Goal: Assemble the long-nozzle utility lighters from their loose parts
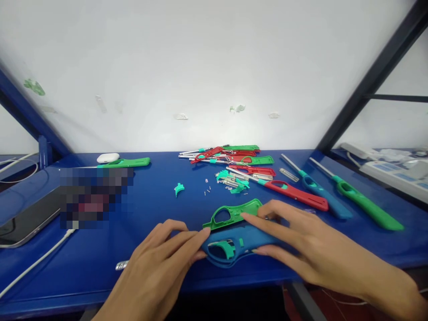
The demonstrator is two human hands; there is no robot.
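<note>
Near the front of the blue table, a blue lighter casing (250,236) lies between my hands, with a teal trigger (228,249) in its finger loop. Along its lower edge the two halves look slightly apart. My left hand (163,254) pinches its left end between thumb and fingers. My right hand (297,240) is closed around its right part, with the thumb at the lower edge and a finger across the top. Just behind it is a green half shell (245,211), open side up, its right end by my right fingers. My hands hide both ends of the blue casing.
Behind lie a red lighter (294,195), a blue lighter (323,196), a green lighter (368,207) and a pile of opened lighter parts (230,156). Loose teal triggers (179,189) and small metal pieces are scattered mid-table. A phone (33,216) and white cable (36,263) are left.
</note>
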